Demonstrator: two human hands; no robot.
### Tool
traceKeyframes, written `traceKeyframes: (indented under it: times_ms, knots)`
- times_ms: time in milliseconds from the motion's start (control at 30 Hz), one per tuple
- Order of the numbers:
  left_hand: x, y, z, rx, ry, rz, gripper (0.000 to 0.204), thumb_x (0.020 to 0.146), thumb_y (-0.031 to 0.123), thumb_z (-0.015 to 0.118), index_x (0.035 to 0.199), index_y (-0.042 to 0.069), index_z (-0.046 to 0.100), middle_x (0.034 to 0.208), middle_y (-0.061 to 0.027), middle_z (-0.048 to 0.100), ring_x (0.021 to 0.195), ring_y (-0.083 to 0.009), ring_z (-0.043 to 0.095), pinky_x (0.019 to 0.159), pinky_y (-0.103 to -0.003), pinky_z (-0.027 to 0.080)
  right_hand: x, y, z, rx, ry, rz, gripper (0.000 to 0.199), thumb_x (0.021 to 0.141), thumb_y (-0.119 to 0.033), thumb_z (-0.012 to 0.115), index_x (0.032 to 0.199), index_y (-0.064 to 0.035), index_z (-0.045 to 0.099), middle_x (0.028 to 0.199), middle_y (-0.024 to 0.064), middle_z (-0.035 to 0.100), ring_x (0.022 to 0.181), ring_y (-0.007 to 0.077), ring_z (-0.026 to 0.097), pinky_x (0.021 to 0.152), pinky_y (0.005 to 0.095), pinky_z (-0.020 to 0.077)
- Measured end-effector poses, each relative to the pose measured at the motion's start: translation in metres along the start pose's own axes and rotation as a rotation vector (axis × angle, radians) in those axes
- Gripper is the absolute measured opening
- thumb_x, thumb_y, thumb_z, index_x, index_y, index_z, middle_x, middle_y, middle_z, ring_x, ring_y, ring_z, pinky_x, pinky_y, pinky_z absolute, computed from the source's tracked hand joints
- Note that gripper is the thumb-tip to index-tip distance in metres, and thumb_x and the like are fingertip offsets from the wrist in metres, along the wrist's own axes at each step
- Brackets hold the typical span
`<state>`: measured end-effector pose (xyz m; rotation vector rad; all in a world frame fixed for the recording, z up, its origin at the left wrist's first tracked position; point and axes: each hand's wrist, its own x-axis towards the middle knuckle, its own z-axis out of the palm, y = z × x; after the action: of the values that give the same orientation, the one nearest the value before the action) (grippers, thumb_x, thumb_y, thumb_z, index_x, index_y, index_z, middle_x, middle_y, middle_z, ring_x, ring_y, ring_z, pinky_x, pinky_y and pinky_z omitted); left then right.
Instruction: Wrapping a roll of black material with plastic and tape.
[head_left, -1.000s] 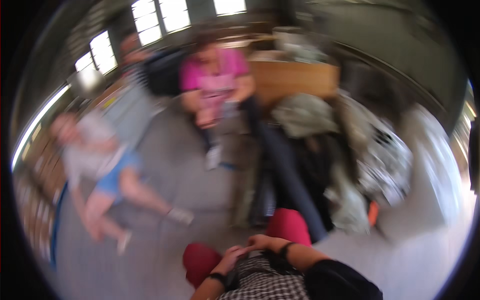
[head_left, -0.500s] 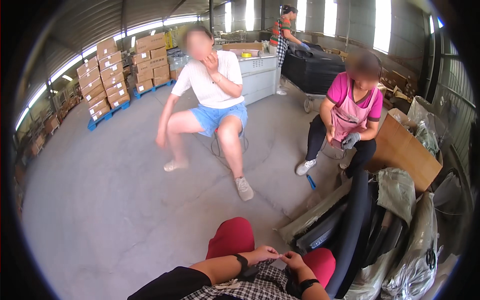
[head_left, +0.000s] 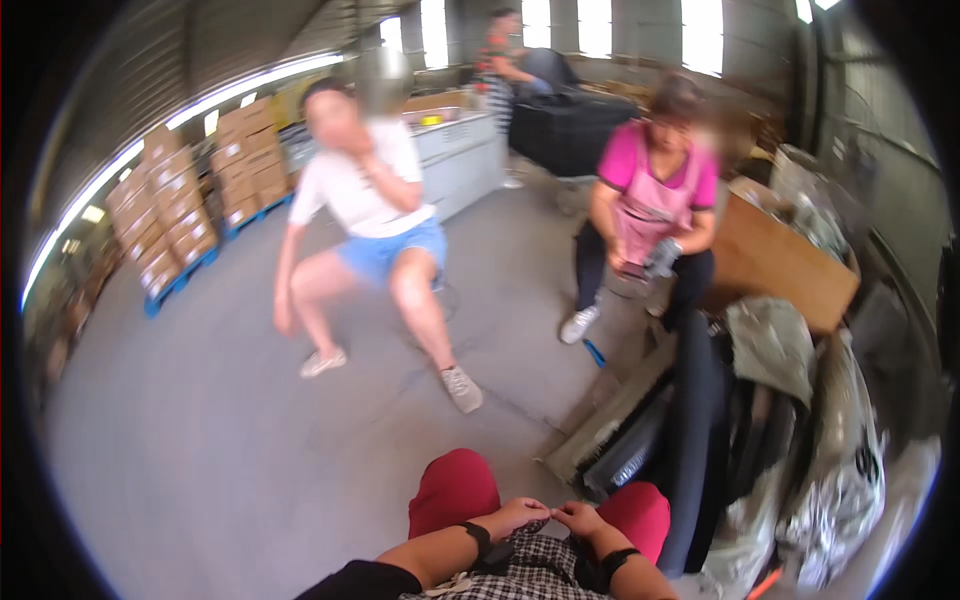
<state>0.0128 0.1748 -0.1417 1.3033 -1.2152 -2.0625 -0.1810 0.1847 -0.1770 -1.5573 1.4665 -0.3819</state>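
Since your view has turned slightly over the last half second, the seated co-worker in a white short-sleeved top and blue denim shorts [head_left: 375,190] sits further toward the left of the frame, and so does the seated co-worker in a magenta top and pink apron [head_left: 655,190] at upper right. Your hands keep the same pose, so that shift alters nothing in what they are doing: at the bottom centre, the fingertips of your left hand [head_left: 519,513] and your right hand [head_left: 580,519] still meet. The fingers of each grip look curled inward, yet I cannot tell how tightly they close or whether something tiny is pinched between them. Nearest to that grip is your black-and-white checked cloth apron [head_left: 550,576], spread on your lap just below the fingertips, between your two knees in red trousers [head_left: 455,491]. To the right of your right hand, a long dark-grey round tube [head_left: 690,440] slants upward, apart from your fingers.
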Motion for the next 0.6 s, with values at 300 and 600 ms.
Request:
traceKeyframes:
  times_ms: [300, 600]
  knots:
    - [0.026, -0.023, -0.011, -0.158, -0.095, -0.059, 0.011, 0.080, 0.009, 0.057, 0.087, 0.002, 0.058, 0.079, -0.0036, 0.059, 0.071, -0.0108, 0.056, 0.066, -0.021, 0.044, 0.006, -0.004, 0.000, -0.029, 0.026, -0.050, 0.041, 0.074, -0.044, 0.060, 0.090, -0.0064, 0.062, 0.083, 0.0133, 0.063, 0.079, 0.0247, 0.060, 0.072, 0.0334, 0.0467]
    - [0.052, -0.026, -0.020, -0.111, -0.218, -0.068, 0.010, 0.078, 0.010, 0.053, 0.087, 0.004, 0.054, 0.084, -0.0079, 0.058, 0.079, -0.0190, 0.056, 0.075, -0.031, 0.045, -0.037, -0.026, -0.086, 0.276, 0.593, -0.254, 0.016, 0.075, -0.021, 0.062, 0.079, -0.0067, 0.059, 0.076, 0.0073, 0.062, 0.071, 0.0189, 0.060, 0.066, 0.0307, 0.0472]
